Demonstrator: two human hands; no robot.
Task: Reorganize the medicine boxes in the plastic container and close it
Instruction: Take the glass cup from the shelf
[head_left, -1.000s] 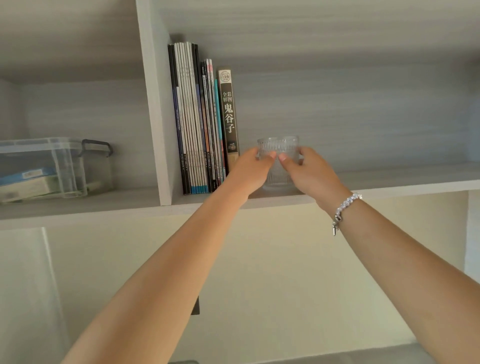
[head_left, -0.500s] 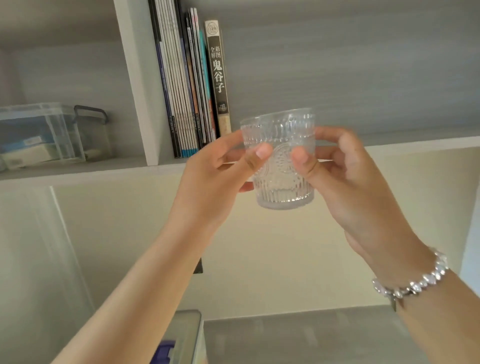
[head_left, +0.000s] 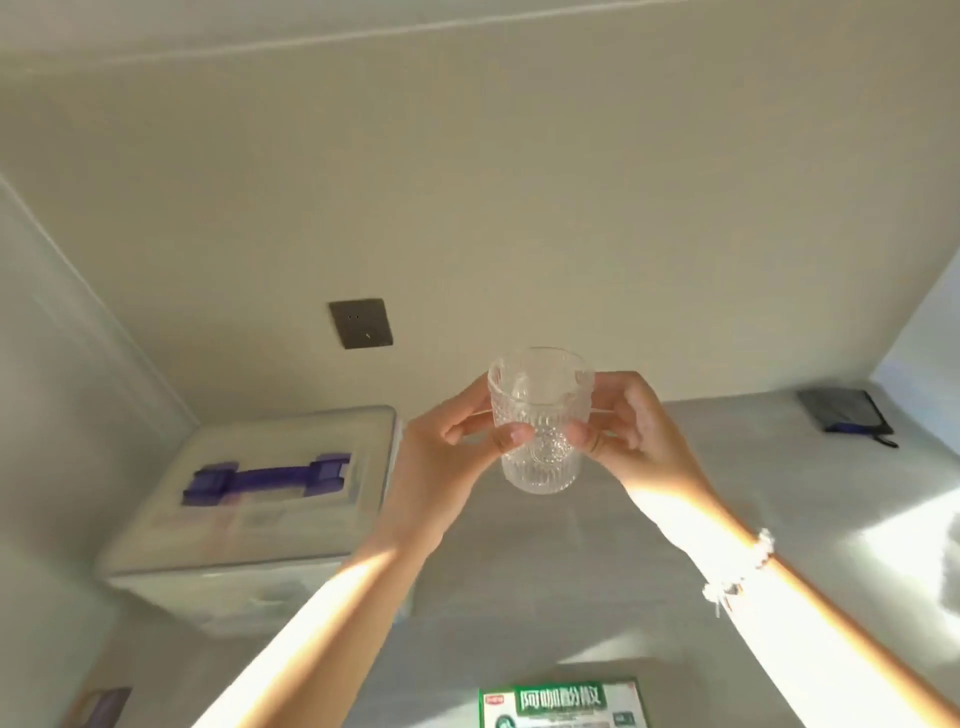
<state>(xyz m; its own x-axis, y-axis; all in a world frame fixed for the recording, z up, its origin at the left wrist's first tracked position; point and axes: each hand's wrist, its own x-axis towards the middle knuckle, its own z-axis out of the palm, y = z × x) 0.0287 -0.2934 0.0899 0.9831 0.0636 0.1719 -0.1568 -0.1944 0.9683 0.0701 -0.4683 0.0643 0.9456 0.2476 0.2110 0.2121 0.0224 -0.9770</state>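
Plastic container (head_left: 249, 519), lid on, purple handle on top, contents blurred, is left untouched; an empty ribbed glass (head_left: 540, 421) is gripped between left hand (head_left: 447, 457) and right hand (head_left: 634, 431).

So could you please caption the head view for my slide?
Both hands, left and right, hold a ribbed glass above the countertop.

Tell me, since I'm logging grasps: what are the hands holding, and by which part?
Both hands, left hand and right hand, hold the clear glass tumbler upright by its ribbed side wall, around mid-height.
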